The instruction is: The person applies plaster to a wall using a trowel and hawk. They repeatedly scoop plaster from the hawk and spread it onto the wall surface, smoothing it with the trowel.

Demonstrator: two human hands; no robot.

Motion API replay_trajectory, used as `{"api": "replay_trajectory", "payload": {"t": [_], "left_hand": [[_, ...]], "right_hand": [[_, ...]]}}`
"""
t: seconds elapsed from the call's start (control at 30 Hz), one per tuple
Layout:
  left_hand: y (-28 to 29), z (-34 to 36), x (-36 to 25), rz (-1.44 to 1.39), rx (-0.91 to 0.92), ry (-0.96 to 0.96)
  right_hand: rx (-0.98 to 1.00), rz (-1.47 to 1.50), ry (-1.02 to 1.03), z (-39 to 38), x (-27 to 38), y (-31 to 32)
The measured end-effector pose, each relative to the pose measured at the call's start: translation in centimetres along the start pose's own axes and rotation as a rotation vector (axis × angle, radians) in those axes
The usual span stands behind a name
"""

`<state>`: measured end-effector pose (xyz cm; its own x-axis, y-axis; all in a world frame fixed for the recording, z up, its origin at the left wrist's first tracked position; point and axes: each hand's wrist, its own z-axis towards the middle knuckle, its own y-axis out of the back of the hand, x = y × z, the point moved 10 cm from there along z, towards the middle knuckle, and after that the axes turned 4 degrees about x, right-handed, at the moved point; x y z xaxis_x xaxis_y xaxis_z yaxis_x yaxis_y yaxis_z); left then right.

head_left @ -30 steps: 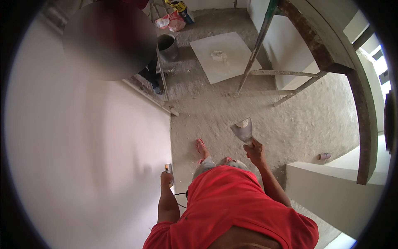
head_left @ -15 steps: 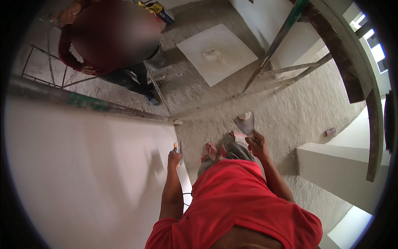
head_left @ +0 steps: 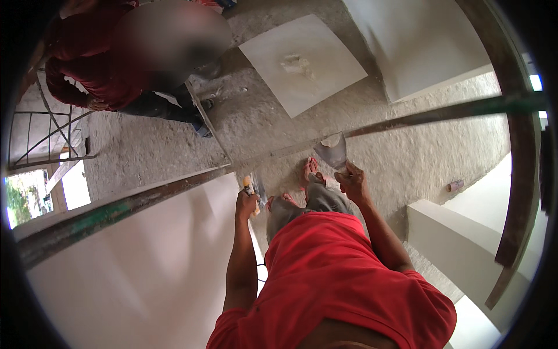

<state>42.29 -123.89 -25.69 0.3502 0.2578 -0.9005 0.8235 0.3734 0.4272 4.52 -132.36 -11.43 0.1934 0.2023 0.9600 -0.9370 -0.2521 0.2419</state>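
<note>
My left hand (head_left: 246,205) is closed round the handle of a flat trowel (head_left: 250,187), its metal blade upright, just right of a smooth white wall (head_left: 133,256). My right hand (head_left: 352,183) grips a wide scraper (head_left: 333,152) with some pale paste on its blade, held out over my right side above the rough floor. My sandalled feet (head_left: 309,168) show between the two tools.
A co-worker in dark red (head_left: 67,78) stands upper left beside a metal frame (head_left: 49,134). A green-stained tube (head_left: 104,215) crosses left, another (head_left: 436,118) right. A white board (head_left: 302,41) with paste lies ahead; a small cylinder (head_left: 454,186) and white ledge (head_left: 453,244) are right.
The view has shifted, showing more of the co-worker, tubes and an opening at the left. My feet have moved, and my left hand with its trowel appears higher in the picture.
</note>
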Motion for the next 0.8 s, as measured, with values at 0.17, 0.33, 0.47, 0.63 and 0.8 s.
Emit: {"api": "replay_trajectory", "payload": {"t": [0.17, 0.33, 0.47, 0.63, 0.8], "left_hand": [[-0.3, -1.2, 3.8, -0.146, 0.007, 0.031], [1.8, -2.5, 3.5, -0.114, -0.033, -0.088], [2.5, -10.3, 1.8, -0.006, 0.085, -0.276], [4.9, -29.3, 16.3, 0.352, 0.088, -0.191], [17.9, -28.3, 5.7, 0.333, -0.128, -0.363]], "right_hand": [[-0.088, -0.116, 0.01, -4.6, -2.1, 0.2], [-0.219, -0.081, 0.056, -10.4, -1.1, -0.6], [-0.321, -0.001, 0.083, -23.2, -3.1, -1.2], [-0.37, 0.085, 0.052, -49.1, -10.5, -10.3], [-0.373, 0.107, 0.238, -45.4, 0.4, -14.3]]}}
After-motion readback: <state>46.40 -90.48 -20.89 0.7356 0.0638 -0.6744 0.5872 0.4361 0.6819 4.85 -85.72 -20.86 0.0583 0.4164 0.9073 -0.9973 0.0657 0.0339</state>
